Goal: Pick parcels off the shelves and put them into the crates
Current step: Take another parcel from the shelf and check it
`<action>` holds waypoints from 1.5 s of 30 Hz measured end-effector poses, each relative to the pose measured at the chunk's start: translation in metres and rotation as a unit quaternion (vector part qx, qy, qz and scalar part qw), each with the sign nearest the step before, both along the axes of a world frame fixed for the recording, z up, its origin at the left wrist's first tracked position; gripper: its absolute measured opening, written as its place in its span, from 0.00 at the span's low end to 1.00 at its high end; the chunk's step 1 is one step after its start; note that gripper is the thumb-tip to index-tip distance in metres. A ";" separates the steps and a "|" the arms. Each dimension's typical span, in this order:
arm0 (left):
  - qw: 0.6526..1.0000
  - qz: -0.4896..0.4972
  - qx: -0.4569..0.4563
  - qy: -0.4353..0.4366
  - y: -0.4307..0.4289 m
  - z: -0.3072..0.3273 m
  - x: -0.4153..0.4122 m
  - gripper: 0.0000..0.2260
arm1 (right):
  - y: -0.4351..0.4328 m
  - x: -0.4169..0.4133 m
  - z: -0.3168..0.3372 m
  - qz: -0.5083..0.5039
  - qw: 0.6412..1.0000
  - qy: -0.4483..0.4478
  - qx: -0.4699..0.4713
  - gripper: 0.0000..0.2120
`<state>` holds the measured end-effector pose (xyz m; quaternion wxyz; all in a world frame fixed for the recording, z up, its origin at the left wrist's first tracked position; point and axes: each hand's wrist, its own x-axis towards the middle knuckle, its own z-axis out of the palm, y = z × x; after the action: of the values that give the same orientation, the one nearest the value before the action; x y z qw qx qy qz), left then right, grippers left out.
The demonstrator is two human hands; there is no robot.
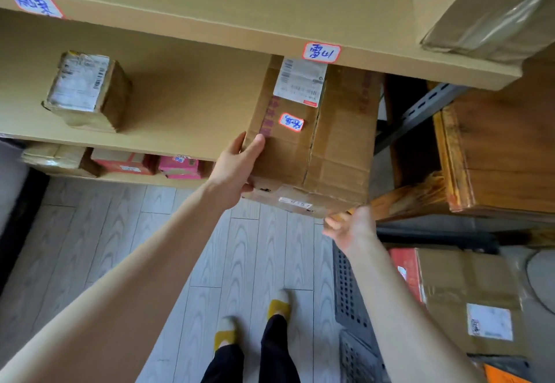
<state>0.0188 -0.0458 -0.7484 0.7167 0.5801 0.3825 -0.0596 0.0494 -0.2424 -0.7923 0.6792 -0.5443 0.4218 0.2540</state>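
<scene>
A large brown cardboard parcel (330, 145) with a white shipping label and a small red-edged sticker juts out over the front edge of the middle shelf (186, 103). My left hand (237, 169) grips its near left corner, thumb on top. My right hand (350, 226) is under its near right bottom corner, fingers curled against the underside. A grey perforated crate (348, 298) stands on the floor at the lower right and holds a taped brown parcel (468, 292).
A small taped parcel (87, 88) lies at the left on the same shelf. Pink and brown parcels (180, 168) sit on the shelf below. A big box (486, 1) overhangs the top shelf at the right. Wooden boxes (498, 154) stand at the right. My feet are on a pale plank floor.
</scene>
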 end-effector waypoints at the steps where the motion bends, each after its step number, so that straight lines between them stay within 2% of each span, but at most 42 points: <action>1: 1.000 -0.005 0.003 -0.002 -0.006 0.000 0.013 0.16 | -0.004 0.012 0.004 -0.009 1.000 -0.001 0.004 0.15; 4: 1.000 -0.012 0.025 -0.010 -0.027 0.002 0.056 0.19 | -0.016 0.050 0.011 -0.037 0.998 -0.037 0.038 0.14; 7: 0.999 -0.012 0.041 -0.010 -0.044 0.005 0.095 0.20 | -0.028 0.083 0.012 -0.044 0.995 -0.073 0.051 0.21; 9: 0.999 -0.019 0.044 -0.003 -0.049 0.008 0.114 0.21 | -0.032 0.102 0.015 -0.034 0.995 -0.079 0.048 0.23; 18: 0.999 -0.016 0.032 0.007 -0.048 0.008 0.137 0.21 | -0.036 0.122 0.008 -0.014 0.996 -0.079 0.038 0.23; 21: 0.999 0.039 0.005 0.021 -0.051 0.006 0.130 0.20 | -0.035 0.121 0.001 -0.031 0.997 -0.071 0.024 0.23; 24: 0.987 0.162 -0.009 0.013 -0.055 -0.015 0.112 0.15 | -0.035 0.116 -0.018 -0.047 0.997 -0.058 0.006 0.24; 26: 0.977 0.212 0.007 -0.004 -0.060 -0.044 0.096 0.13 | -0.034 0.107 -0.038 -0.042 0.998 -0.054 -0.016 0.22; 28: 0.975 0.220 0.025 0.002 -0.066 -0.085 0.076 0.13 | -0.036 0.094 -0.070 -0.030 0.997 -0.047 -0.057 0.18; 31: 0.986 0.153 0.044 0.045 -0.074 -0.166 0.048 0.12 | -0.040 0.074 -0.142 0.000 0.992 -0.026 -0.122 0.13; 36: 0.988 0.074 0.092 0.096 -0.065 -0.301 0.036 0.12 | -0.045 0.060 -0.278 0.024 0.982 -0.028 -0.187 0.12; 40: 0.981 0.026 0.176 0.072 -0.055 -0.377 0.054 0.12 | -0.046 0.076 -0.363 0.062 0.968 -0.072 -0.231 0.18; 41: 0.978 0.011 0.201 0.057 -0.052 -0.393 0.060 0.10 | -0.044 0.082 -0.377 0.069 0.968 -0.086 -0.225 0.22; 43: 0.970 -0.008 0.243 0.024 -0.047 -0.422 0.071 0.18 | -0.040 0.095 -0.398 0.085 0.974 -0.104 -0.181 0.36; 45: 0.968 -0.021 0.252 0.004 -0.043 -0.447 0.079 0.22 | -0.036 0.105 -0.417 0.105 0.974 -0.123 -0.160 0.41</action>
<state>0.0980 -0.0887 -1.1953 0.5447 0.7495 0.3758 0.0207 0.1543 -0.2782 -1.2095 0.5998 -0.7141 0.3103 0.1844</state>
